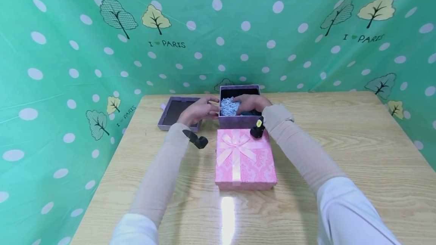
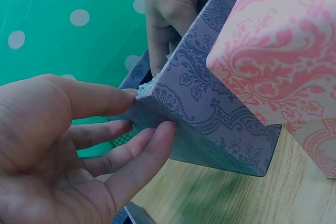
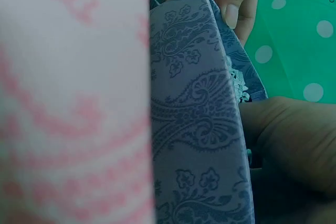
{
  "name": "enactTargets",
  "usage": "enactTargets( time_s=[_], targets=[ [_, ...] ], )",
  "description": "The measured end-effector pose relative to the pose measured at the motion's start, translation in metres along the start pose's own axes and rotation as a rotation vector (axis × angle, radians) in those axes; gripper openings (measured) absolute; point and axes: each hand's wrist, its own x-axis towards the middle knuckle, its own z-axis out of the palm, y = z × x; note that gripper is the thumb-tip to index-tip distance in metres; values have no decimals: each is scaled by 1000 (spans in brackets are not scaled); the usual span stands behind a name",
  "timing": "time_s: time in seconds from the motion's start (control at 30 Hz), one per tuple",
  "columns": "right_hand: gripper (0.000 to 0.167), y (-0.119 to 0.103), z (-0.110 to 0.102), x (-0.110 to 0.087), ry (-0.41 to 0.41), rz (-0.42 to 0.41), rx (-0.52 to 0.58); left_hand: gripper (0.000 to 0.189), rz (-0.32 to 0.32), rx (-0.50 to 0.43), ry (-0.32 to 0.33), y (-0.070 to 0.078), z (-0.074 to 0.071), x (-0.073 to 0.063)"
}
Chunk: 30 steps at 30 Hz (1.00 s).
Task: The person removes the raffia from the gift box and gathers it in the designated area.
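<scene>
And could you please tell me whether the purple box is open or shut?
Open: the purple box is uncovered on top, with pale blue filling showing inside.

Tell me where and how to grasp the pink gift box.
Likely best: the lower walls of the pink gift box, from its left and right together. Its far side sits close to the purple box, the ribbon bow on top looks soft, and the lid overhangs the walls and might lift off.
</scene>
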Motion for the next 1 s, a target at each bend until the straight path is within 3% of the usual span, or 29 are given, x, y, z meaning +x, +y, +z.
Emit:
enactTargets(
  time_s=[0.53, 1.0],
  targets=[
    [59, -8, -15, -13, 159, 31, -51, 48, -13, 6, -5, 1, 1, -3],
    [61, -19, -42, -40, 214, -14, 76, 48, -9, -5, -25, 0, 1, -2]
  ],
)
